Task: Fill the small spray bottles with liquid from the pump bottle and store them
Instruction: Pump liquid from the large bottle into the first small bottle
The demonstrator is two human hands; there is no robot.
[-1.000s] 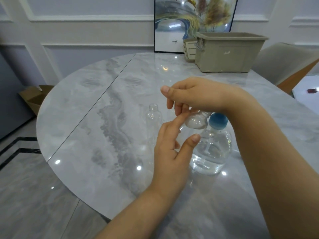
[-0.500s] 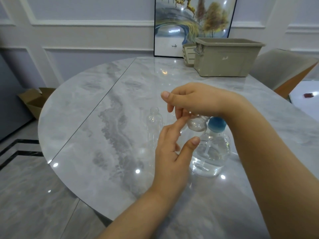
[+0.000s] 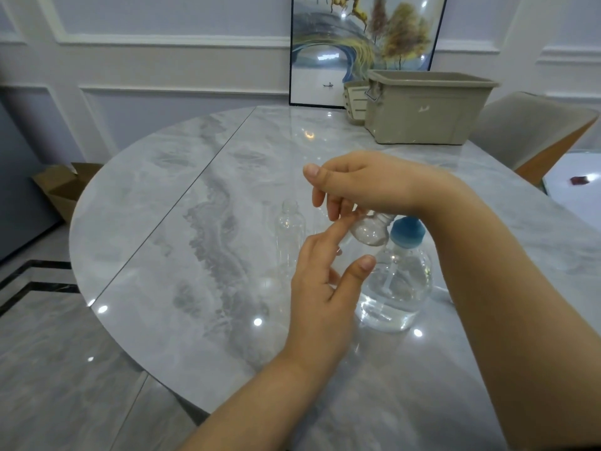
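Marble table [image 3: 169, 242]: grey-white, glossy and round, seen from above at the person's seat.
Right hand [image 3: 367, 183]: hovers palm-down over the middle of the table, fingers curled downward around a small clear spray bottle [image 3: 369, 231], which it holds tilted above the tabletop.
Small bottle in hand: its rounded body shows below the right fingers; its neck end is hidden beneath the palm, so whether it is capped cannot be told.
Left hand [image 3: 320, 288]: just below and in front of the right hand, fingers relaxed and spread; its index fingertip reaches up to the held bottle, thumb apart, gripping nothing.
Pump bottle [image 3: 398, 281]: clear, partly filled with clear liquid, blue collar on top, standing on the table directly under the right wrist and just right of the left hand.
Second small bottle [image 3: 289, 232]: clear, uncapped, upright on the table just left of both hands.
Beige storage bin [image 3: 422, 109]: at the far edge of the table, well apart from the hands.
Framed picture [image 3: 364, 43]: leans against the wall behind the bin.
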